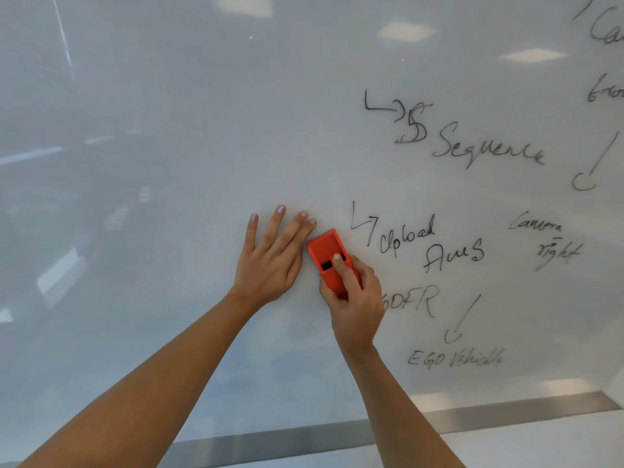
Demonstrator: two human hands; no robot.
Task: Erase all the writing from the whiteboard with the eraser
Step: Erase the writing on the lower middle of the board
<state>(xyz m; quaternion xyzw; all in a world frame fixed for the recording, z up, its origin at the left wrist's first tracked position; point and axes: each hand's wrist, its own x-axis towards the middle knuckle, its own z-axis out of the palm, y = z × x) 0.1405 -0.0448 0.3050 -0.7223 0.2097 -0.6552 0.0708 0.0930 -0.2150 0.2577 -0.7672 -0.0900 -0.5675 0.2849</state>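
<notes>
A glossy whiteboard (202, 130) fills the view. Its left and middle are blank; black handwriting (486, 148) covers the right part, with words such as "Sequence", "Upload" and "Camera right" plus arrows. My right hand (354, 295) grips a red eraser (326, 251) and presses it flat on the board just left of "Upload", index finger on its top. My left hand (273, 258) rests flat on the board beside the eraser, fingers spread, holding nothing. The right hand hides the start of a word lower down.
A metal strip (506, 412) runs along the board's bottom edge, with a pale surface (540, 444) below it at the lower right. Ceiling lights reflect in the board.
</notes>
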